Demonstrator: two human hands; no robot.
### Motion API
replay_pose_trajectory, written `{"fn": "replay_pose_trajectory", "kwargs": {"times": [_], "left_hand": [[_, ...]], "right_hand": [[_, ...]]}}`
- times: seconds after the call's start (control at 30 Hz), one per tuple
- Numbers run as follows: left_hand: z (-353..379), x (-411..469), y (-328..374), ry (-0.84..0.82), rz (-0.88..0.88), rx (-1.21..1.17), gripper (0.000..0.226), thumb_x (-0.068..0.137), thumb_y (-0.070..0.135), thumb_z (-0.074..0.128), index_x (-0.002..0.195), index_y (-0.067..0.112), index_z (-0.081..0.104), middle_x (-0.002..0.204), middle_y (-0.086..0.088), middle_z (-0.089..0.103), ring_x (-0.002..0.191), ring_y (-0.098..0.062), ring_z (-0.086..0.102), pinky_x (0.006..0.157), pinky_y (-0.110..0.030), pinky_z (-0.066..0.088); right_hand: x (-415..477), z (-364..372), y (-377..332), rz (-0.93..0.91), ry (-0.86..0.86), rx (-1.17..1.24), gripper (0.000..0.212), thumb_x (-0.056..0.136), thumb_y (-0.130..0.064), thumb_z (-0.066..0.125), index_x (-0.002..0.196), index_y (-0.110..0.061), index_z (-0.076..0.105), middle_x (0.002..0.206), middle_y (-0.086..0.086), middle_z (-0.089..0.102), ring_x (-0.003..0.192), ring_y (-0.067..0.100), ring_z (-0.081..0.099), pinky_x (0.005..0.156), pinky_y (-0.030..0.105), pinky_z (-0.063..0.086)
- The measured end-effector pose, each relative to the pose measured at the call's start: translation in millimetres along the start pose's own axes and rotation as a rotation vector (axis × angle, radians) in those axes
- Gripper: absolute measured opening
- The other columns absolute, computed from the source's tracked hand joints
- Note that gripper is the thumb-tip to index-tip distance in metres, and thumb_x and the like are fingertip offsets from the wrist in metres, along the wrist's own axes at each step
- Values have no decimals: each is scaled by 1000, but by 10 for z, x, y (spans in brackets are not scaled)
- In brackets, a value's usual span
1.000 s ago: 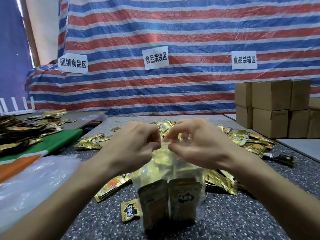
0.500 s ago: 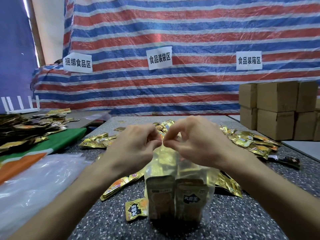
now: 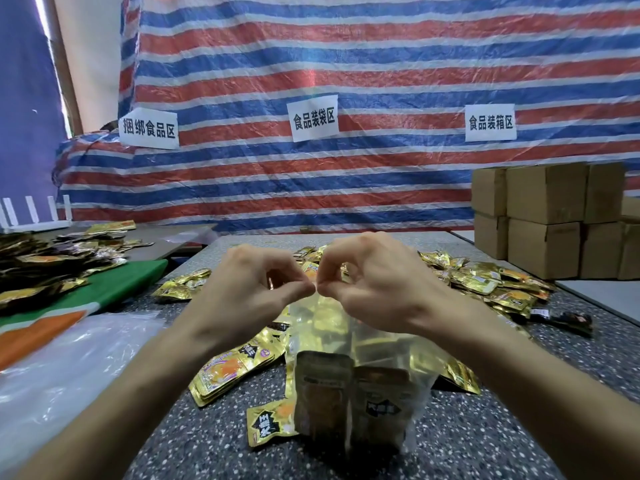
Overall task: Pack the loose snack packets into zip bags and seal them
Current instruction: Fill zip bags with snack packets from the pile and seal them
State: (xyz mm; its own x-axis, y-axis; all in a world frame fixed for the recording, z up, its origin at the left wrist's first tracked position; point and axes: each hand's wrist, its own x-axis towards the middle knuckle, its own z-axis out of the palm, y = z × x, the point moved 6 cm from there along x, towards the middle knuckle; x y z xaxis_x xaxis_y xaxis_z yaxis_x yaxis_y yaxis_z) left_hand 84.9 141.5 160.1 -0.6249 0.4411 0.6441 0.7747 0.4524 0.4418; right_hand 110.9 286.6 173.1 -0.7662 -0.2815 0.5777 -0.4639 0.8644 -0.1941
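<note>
Nearest, a loose gold foil snack packet (image 3: 270, 424) with a black label lies flat on the dark speckled desk (image 3: 194, 452), just left of the foot of the clear plastic zip bag (image 3: 360, 393). The bag stands upright on the desk, long axis vertical. Its soft, glossy walls bulge over gold and brown packets set on end inside. To its left lies a fanned stack of gold-and-orange packets (image 3: 228, 372), and further left a slippery pile of empty clear bags (image 3: 52, 368).

Higher up, the bag's mouth is gathered between both hands. The left hand (image 3: 249, 292) and the right hand (image 3: 377, 292) each pinch the top edge between thumb and forefinger, and the two grips touch tip to tip at the middle of the mouth. The bag's body lies straight below them.

The zip strip runs left to right across the mouth, so I judge that the sealing runs outward from the middle. Each hand is nearer its own half. Whether the strip under the fingers is already pressed shut cannot be told.

Beyond the hands spreads a heap of crinkled gold packets (image 3: 485, 282). A green board (image 3: 114, 285) is at the left, stacked brown cardboard boxes (image 3: 543, 216) at the right, and a red, white and blue striped tarpaulin (image 3: 346, 81) hangs behind.
</note>
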Motion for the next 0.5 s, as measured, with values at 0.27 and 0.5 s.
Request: {"fn": "replay_pose_trajectory", "kwargs": {"times": [0.27, 0.5], "left_hand": [[-48, -62, -92, 126, -3, -103, 18, 84, 23, 73, 66, 21, 70, 63, -5, 67, 61, -27, 58, 56, -42, 45], [137, -13, -289, 141, -120, -292, 16, 88, 15, 69, 73, 12, 70, 71, -2, 70, 65, -11, 65, 62, -25, 53]], "right_hand": [[-184, -44, 217, 127, -122, 143, 40, 70, -61, 74, 93, -29, 75, 83, -21, 69, 76, -5, 61, 72, 30, 53], [-1067, 481, 837, 481, -186, 617, 55, 66, -21, 92, 114, -32, 67, 104, -12, 75, 92, 7, 73, 82, 31, 59]]}}
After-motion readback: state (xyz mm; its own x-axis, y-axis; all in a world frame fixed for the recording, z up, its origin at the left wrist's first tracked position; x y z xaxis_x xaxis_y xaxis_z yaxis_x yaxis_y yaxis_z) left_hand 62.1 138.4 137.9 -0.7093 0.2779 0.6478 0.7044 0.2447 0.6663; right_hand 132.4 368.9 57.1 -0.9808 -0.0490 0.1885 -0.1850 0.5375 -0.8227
